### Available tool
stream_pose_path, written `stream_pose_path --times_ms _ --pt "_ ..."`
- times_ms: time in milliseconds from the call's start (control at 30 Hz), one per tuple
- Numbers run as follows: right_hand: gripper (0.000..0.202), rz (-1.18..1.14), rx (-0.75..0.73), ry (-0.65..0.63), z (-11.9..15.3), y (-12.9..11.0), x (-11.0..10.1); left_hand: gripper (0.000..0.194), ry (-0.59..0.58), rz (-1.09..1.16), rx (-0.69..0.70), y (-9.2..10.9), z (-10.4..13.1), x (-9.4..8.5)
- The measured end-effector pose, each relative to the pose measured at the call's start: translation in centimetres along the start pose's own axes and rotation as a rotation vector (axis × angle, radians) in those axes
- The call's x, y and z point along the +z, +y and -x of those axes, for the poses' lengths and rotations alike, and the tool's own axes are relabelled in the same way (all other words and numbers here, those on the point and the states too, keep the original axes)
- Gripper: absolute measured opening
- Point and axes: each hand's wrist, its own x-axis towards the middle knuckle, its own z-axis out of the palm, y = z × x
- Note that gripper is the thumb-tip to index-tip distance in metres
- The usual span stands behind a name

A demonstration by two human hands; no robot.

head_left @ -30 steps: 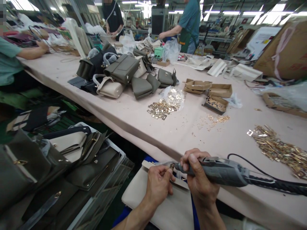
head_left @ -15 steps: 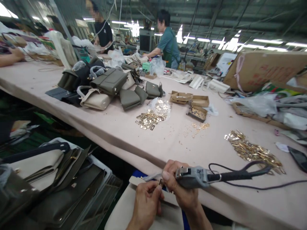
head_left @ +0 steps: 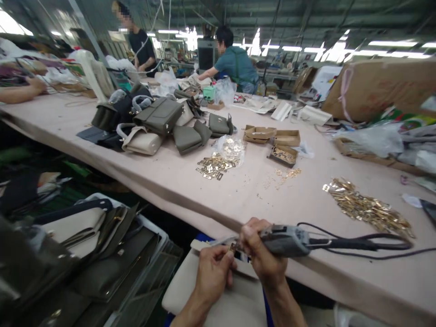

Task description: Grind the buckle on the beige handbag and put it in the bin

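Note:
My right hand [head_left: 260, 259] grips a grey corded power tool [head_left: 288, 240], its tip pointing left at a small gold metal fitting [head_left: 233, 247]. My left hand [head_left: 213, 272] pinches that fitting against the top edge of a cream leather bag [head_left: 204, 299] lying in my lap at the table's front edge. The tool's black cord [head_left: 357, 243] loops rightward over the pink table [head_left: 238, 190].
Gold hardware lies in piles [head_left: 366, 206], [head_left: 213, 166] on the table, with small cardboard boxes [head_left: 272, 134] and a heap of olive and cream handbags [head_left: 160, 122] behind. A crate of bags [head_left: 85, 254] stands at my left. Other people work at the far end and far left.
The view lifted from the table toward the room over the second. My hands stay together at the bag's edge, and the tool's cord has swung into a loop on my right.

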Motion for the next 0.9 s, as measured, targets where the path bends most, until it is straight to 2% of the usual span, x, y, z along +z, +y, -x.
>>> stream_pose_path --times_ms 100,267,467,533,700,800,900 --pt "0.025 -0.06 0.021 0.107 0.31 0.06 -0.11 0.047 0.026 0.004 0.005 0.14 0.02 0.18" --pt "0.018 -0.053 0.048 0.117 0.38 -0.36 -0.14 0.043 0.031 0.025 -0.014 0.0 0.11 0.38" --pt "0.013 -0.028 0.068 0.208 0.39 -0.11 0.05 0.04 0.036 0.02 -0.009 0.44 0.14 0.46" --pt "0.014 -0.032 0.067 0.188 0.37 0.06 -0.1 0.04 0.035 0.011 0.002 0.53 0.18 0.47" --pt "0.025 -0.036 0.029 0.013 0.19 0.3 -0.42 0.04 0.009 0.014 0.011 0.27 0.3 0.39" --pt "0.032 -0.029 0.037 0.014 0.08 0.25 -0.26 0.041 0.011 0.005 0.012 0.16 0.32 0.31" --pt "0.023 -0.05 0.022 0.023 0.08 -0.07 -0.07 0.042 0.02 0.004 0.014 0.36 0.29 0.37"
